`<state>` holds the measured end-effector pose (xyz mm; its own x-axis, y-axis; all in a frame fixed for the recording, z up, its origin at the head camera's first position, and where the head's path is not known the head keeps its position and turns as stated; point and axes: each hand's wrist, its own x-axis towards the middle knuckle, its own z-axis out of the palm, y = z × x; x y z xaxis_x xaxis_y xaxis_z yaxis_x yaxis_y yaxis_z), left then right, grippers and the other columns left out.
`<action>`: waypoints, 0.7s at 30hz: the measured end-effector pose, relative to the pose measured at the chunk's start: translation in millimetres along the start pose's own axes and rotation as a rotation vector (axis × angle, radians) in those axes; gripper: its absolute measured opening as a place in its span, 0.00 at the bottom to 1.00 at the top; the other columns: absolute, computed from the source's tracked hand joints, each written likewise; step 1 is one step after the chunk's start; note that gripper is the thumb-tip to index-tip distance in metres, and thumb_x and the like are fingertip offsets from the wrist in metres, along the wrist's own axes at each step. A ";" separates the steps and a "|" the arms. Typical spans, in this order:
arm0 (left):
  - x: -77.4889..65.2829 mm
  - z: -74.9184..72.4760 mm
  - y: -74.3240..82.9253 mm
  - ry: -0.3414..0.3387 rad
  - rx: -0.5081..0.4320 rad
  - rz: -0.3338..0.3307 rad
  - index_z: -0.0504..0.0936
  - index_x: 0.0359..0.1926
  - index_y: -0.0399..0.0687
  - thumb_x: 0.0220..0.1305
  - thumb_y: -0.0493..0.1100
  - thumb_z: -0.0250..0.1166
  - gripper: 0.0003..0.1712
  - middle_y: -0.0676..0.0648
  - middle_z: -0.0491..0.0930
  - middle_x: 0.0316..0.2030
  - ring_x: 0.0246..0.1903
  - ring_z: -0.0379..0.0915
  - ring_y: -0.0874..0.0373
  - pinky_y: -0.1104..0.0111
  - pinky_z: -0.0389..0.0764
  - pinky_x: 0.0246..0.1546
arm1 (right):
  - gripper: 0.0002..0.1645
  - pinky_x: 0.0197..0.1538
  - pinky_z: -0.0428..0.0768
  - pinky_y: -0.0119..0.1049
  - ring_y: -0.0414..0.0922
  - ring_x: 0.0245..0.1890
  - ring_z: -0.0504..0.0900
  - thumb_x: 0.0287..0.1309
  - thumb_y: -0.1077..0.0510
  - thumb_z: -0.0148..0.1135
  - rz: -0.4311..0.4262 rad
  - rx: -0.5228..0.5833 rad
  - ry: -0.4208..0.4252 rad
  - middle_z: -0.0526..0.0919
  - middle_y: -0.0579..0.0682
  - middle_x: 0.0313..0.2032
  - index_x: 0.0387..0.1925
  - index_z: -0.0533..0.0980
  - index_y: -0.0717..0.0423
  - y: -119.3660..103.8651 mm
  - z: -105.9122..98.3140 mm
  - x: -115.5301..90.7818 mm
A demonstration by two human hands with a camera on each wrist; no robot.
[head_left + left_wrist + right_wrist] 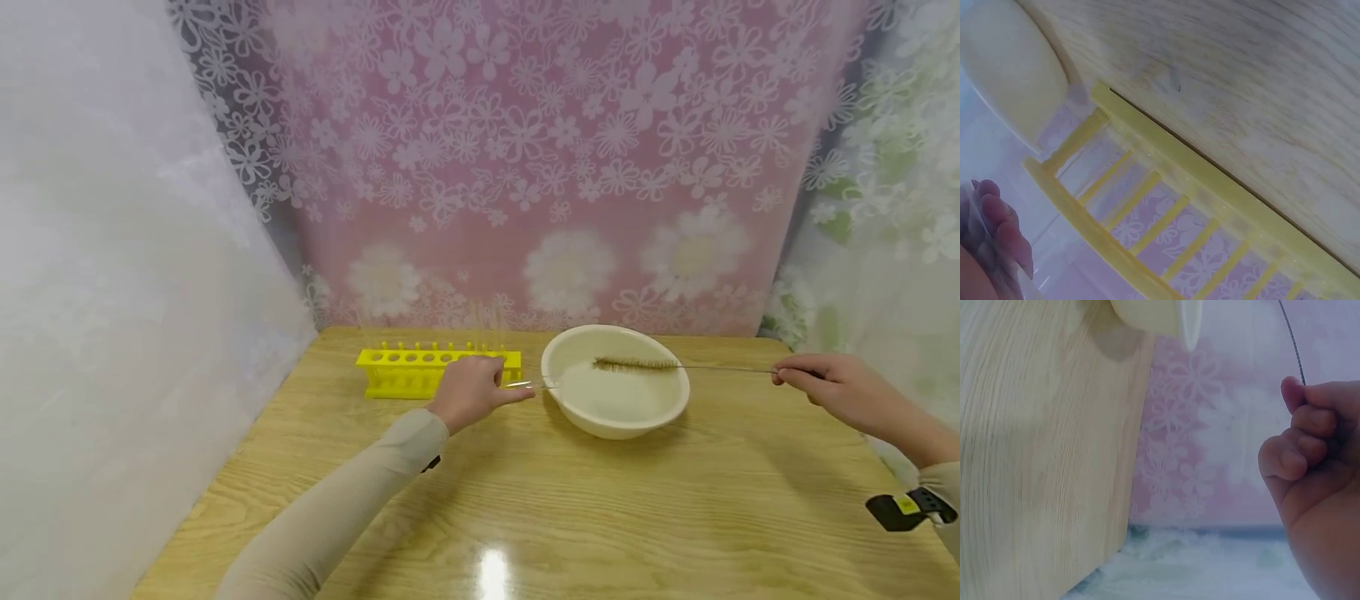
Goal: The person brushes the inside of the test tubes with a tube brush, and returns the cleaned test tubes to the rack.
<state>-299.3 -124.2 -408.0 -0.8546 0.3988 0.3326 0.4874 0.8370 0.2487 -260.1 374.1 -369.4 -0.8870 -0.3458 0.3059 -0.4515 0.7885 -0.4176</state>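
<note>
Left hand [471,392] pinches a clear slender tube [519,384]; right hand [847,387] (by the wooden tabletop's [637,517] right edge) pinches a tan-bristled wire brush [636,365].

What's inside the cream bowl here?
In the head view, the cream bowl shows its pale interior, with the brush head crossing it and hiding the strip behind the bristles. Whether any liquid is in there, I can't tell.

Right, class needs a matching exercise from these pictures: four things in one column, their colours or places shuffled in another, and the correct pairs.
1. Rack
2. Bowl
3. Brush
4. Glass tube

A. Held in the person's right grip
B. Cream
C. Held in the person's left grip
D. Bright yellow

Pairs: 1-D, 2-B, 3-A, 4-C
</note>
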 end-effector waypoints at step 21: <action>24.3 -2.4 21.3 0.033 0.345 0.167 0.76 0.26 0.54 0.56 0.78 0.63 0.32 0.57 0.69 0.16 0.11 0.59 0.65 0.72 0.55 0.10 | 0.18 0.26 0.69 0.32 0.16 0.33 0.68 0.76 0.61 0.51 0.068 -0.068 0.037 0.86 0.66 0.43 0.53 0.78 0.72 3.1 2.1 -2.7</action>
<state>-309.2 -97.5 -392.4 -0.7594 0.5332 0.3727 0.5261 0.8404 -0.1304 -259.3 376.4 -373.4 -0.9106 -0.2724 0.3108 -0.3817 0.8427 -0.3798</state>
